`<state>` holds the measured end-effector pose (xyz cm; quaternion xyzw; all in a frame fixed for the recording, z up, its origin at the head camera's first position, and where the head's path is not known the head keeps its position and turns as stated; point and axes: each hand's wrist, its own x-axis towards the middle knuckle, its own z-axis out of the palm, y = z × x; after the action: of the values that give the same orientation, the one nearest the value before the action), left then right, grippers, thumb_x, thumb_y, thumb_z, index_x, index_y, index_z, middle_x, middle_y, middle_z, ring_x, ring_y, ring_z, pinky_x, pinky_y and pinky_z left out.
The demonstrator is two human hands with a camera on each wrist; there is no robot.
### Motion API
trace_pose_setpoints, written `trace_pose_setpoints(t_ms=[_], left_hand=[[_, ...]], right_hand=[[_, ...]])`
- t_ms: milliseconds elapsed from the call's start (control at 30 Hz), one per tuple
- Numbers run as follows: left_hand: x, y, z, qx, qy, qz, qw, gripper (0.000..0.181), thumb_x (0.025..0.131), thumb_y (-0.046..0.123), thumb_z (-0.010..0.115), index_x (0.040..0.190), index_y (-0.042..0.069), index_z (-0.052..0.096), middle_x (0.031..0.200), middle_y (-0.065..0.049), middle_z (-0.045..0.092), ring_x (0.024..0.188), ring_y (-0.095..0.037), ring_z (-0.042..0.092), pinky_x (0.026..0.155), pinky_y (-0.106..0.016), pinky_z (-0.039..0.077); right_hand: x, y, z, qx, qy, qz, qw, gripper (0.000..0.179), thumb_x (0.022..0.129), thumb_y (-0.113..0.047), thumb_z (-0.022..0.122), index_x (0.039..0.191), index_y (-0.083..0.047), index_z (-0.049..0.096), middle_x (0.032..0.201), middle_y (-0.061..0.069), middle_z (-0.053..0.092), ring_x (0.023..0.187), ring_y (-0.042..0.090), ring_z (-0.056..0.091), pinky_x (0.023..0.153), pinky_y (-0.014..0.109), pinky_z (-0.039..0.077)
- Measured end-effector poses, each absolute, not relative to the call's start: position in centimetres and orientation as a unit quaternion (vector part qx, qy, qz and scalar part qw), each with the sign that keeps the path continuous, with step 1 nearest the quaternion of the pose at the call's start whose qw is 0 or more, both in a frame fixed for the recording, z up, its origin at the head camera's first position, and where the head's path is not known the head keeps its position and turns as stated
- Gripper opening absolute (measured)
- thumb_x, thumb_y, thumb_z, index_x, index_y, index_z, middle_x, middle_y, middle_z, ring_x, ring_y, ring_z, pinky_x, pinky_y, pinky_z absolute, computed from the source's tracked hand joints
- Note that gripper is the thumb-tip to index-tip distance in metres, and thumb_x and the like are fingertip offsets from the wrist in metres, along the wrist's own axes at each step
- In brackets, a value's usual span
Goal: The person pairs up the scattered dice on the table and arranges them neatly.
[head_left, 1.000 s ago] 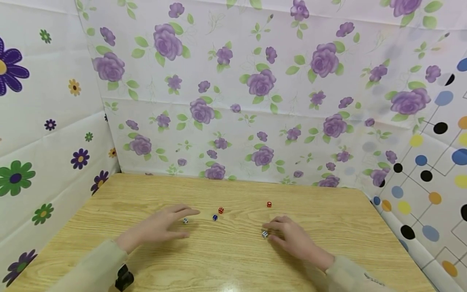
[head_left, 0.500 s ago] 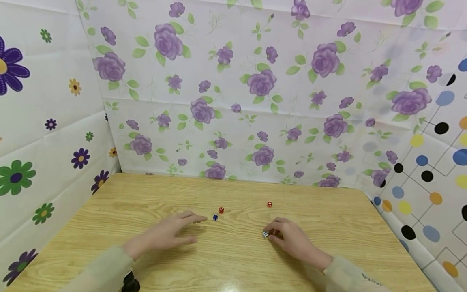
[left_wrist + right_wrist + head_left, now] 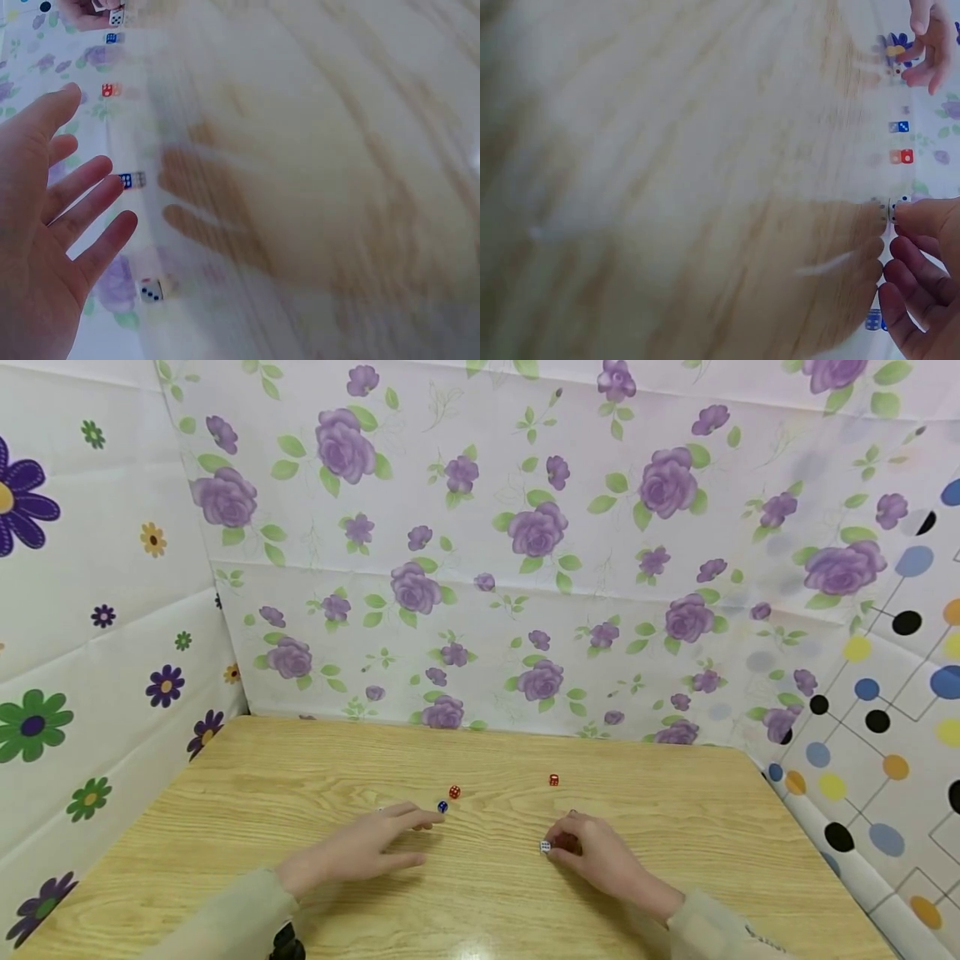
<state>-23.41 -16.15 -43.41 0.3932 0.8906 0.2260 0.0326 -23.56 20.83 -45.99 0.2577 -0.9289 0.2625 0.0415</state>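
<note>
My right hand pinches a white die between thumb and fingertips, low over the wooden table. In the right wrist view the thumb lies against this die. My left hand hovers palm inward, fingers spread and holding nothing. Just beyond its fingertips a blue die sits close to a red die. Another white die lies by the left hand, mostly hidden by it in the head view. A second blue die is behind the right hand's fingers.
A second red die lies farther back on the table, beyond the right hand. Flowered cloth hangs behind the table's back edge, with more patterned cloth at both sides. A black object shows at the left sleeve.
My left hand has slid to the right, nearer the blue die, covering most of the white die behind it. The white die at my right fingertips has turned and shifted slightly toward me.
</note>
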Motion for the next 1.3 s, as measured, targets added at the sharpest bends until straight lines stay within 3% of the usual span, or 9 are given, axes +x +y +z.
trace_pose_setpoints(t_ms=[100,167,233,300,500,767,1300], left_hand=[[-23.3,-15.6,-43.6,0.393,0.891,0.227,0.03,0.052,0.1,0.038,0.057,0.146,0.017,0.047,0.133,-0.003,0.06,0.115,-0.019,0.062,0.094,-0.042,0.052],[-23.2,-15.3,-43.7,0.391,0.892,0.226,0.03,0.05,0.1,0.038,0.057,0.144,0.017,0.048,0.132,-0.002,0.061,0.114,-0.018,0.062,0.093,-0.04,0.053],[-23.2,-14.9,-43.9,0.389,0.89,0.234,0.033,0.048,0.1,0.037,0.058,0.142,0.016,0.05,0.13,-0.003,0.062,0.113,-0.018,0.063,0.093,-0.039,0.053],[-23.1,-14.5,-44.0,0.39,0.888,0.241,0.032,0.046,0.1,0.035,0.058,0.14,0.015,0.052,0.128,-0.003,0.063,0.112,-0.018,0.063,0.093,-0.037,0.053],[-22.8,-13.3,-44.2,0.389,0.886,0.251,0.017,0.039,0.098,0.033,0.061,0.133,0.016,0.058,0.122,-0.001,0.066,0.106,-0.015,0.065,0.09,-0.03,0.053],[-22.2,-11.2,-44.3,0.37,0.88,0.294,0.04,0.034,0.097,0.029,0.064,0.128,0.016,0.061,0.108,0.001,0.066,0.096,-0.008,0.062,0.078,-0.021,0.052],[-21.7,-8.3,-45.0,0.373,0.86,0.344,0.047,0.026,0.095,0.022,0.067,0.118,0.011,0.065,0.1,0.001,0.068,0.087,-0.003,0.06,0.073,-0.018,0.052]], right_hand=[[-23.3,20.7,-46.0,0.256,-0.925,0.279,0.03,0.008,0.088,-0.016,0.075,0.093,-0.021,0.072,0.086,-0.015,0.066,0.076,-0.006,0.053,0.093,0.035,0.054],[-23.1,20.7,-46.1,0.25,-0.923,0.292,0.014,0.006,0.088,-0.017,0.074,0.093,-0.021,0.072,0.087,-0.013,0.066,0.075,-0.004,0.053,0.079,0.026,0.054],[-22.9,20.6,-46.2,0.244,-0.922,0.301,-0.001,0.005,0.089,-0.019,0.074,0.093,-0.021,0.072,0.087,-0.012,0.065,0.074,-0.003,0.052,0.065,0.02,0.048],[-22.8,20.6,-46.3,0.241,-0.92,0.309,-0.01,0.004,0.09,-0.021,0.073,0.093,-0.021,0.072,0.086,-0.012,0.065,0.072,-0.003,0.052,0.063,0.018,0.045],[-22.3,20.3,-46.6,0.239,-0.914,0.328,-0.017,0.005,0.089,-0.022,0.074,0.093,-0.023,0.072,0.084,-0.011,0.063,0.07,-0.001,0.051,0.061,0.019,0.044],[-21.3,19.6,-46.7,0.243,-0.899,0.363,-0.039,0.004,0.09,-0.021,0.073,0.093,-0.021,0.072,0.079,-0.009,0.062,0.066,-0.002,0.05,0.058,0.019,0.045],[-20.2,19.0,-47.2,0.247,-0.886,0.389,-0.046,0.005,0.09,-0.028,0.073,0.092,-0.024,0.071,0.077,-0.009,0.061,0.064,-0.002,0.05,0.055,0.019,0.043]])
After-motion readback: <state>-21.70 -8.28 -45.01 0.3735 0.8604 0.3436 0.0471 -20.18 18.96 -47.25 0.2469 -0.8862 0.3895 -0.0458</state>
